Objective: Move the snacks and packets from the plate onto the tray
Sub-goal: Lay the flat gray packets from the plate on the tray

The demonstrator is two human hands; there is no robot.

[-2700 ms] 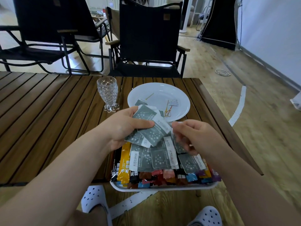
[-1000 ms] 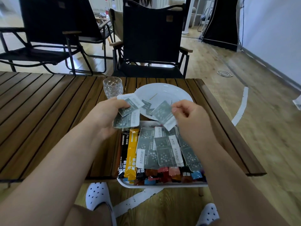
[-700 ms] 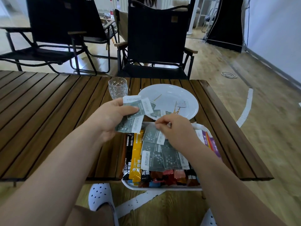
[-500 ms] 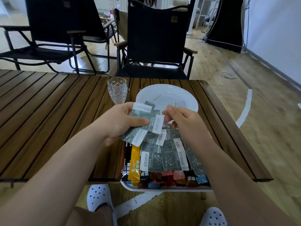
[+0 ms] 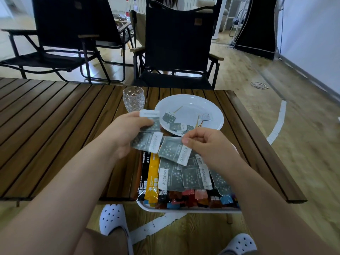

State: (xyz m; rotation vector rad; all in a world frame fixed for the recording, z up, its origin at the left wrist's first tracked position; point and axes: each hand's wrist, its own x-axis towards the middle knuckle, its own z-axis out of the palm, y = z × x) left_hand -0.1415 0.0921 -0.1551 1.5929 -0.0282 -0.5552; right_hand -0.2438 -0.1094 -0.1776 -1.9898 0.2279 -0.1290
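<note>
I note the left grip (image 5: 127,134) curled round a fan of grey packets (image 5: 147,142) at frame centre, apparently as stock for the right grip (image 5: 207,144), which pinches a single packet (image 5: 174,150) over the tray (image 5: 184,210), lower centre. More packets lie on the plate (image 5: 219,116).
</note>
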